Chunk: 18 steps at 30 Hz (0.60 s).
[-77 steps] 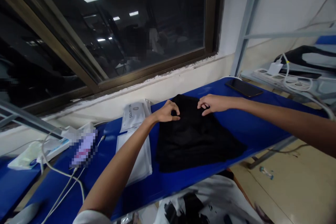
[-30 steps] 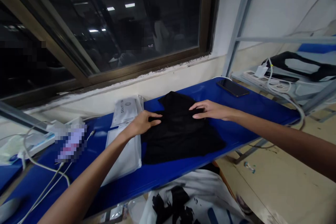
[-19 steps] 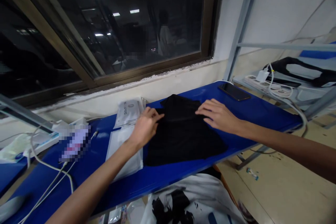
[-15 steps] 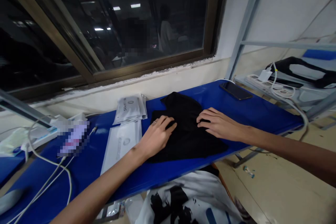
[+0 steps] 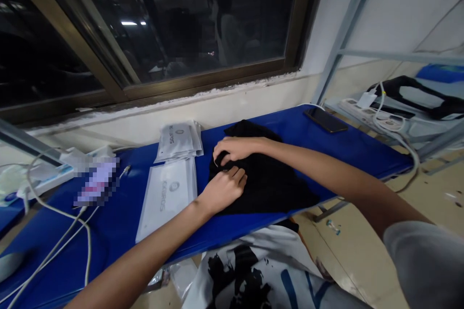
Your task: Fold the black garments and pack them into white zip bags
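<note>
A black garment point(image 5: 279, 183), its kind unclear, lies folded and a little rumpled on the blue tabletop point(image 5: 358, 152). My left hand point(image 5: 226, 188) is on its near left part, fingers curled down and closed on the cloth. Just beyond it, my right hand point(image 5: 235, 148) reaches across the garment to the left edge. Its fingers and thumb are bent round dark fabric there. The two hands are close together, and the fingertips are partly hidden.
Left of the garment are a stack of small printed plastic packets point(image 5: 177, 141) and larger printed bags point(image 5: 167, 195). A blurred purple phone point(image 5: 97, 181), white cables point(image 5: 88, 246) and a mouse point(image 5: 10, 265) lie farther left. A dark phone point(image 5: 325, 119) rests at the back right, near a metal frame point(image 5: 348, 34).
My right hand has moved left across the garment, from its right side to the left edge beside my left hand. My left hand has stayed on the cloth, with its fingers more curled.
</note>
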Motion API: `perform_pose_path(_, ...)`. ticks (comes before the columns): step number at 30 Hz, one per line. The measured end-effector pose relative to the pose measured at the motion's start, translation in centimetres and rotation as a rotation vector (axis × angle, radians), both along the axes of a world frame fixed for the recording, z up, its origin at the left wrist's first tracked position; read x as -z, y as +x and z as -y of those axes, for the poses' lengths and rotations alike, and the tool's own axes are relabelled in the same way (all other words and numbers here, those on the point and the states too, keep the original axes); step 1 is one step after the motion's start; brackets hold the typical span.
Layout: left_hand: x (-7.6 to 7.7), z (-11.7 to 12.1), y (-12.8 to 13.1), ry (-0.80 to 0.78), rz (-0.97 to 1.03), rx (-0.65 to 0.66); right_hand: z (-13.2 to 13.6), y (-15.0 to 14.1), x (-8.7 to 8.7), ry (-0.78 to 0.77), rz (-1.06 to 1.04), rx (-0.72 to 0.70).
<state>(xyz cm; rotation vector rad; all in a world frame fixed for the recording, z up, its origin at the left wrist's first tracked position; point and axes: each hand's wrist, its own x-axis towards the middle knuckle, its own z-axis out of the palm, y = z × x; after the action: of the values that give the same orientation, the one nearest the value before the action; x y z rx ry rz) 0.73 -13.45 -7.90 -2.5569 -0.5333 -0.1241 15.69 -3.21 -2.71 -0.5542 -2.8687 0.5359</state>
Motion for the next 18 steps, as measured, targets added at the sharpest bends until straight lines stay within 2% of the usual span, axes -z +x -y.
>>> perform_pose_path(2, 0.3, 0.3, 0.1, 0.084, 0.029, 0.016, -0.4, -0.9, 1.2, -0.026, 0.072, 0.01)
perform_pose_path(6, -0.4, 0.8, 0.1, 0.148, 0.185, 0.021, 0.0, -0.5, 2.2, 0.131, -0.01, 0.152)
perform_pose_path(8, -1.3, 0.7, -0.4, 0.091, 0.26, -0.01, 0.3, 0.4, 2.0, 0.178, -0.107, 0.254)
perform_pose_path(10, -2.4, 0.2, -1.3, -0.009, 0.295, -0.084, 0.9, 1.7, 1.4, 0.183, -0.287, 0.363)
perform_pose_path(12, -3.1, -0.7, -2.3, -0.12, 0.298, -0.174, 2.0, 3.3, 0.9, 0.2, -0.486, 0.412)
perform_pose_path(14, -3.4, -1.7, -3.4, -0.238, 0.284, -0.244, 3.8, 4.9, 1.0, 0.221, -0.521, 0.316)
perform_pose_path(16, -3.3, -2.6, -4.2, -0.355, 0.283, -0.273, 5.7, 6.0, 1.7, 0.258, -0.344, 0.141)
perform_pose_path(18, -3.0, -3.1, -4.6, -0.43, 0.299, -0.266, 7.1, 6.5, 2.5, 0.35, -0.132, 0.041)
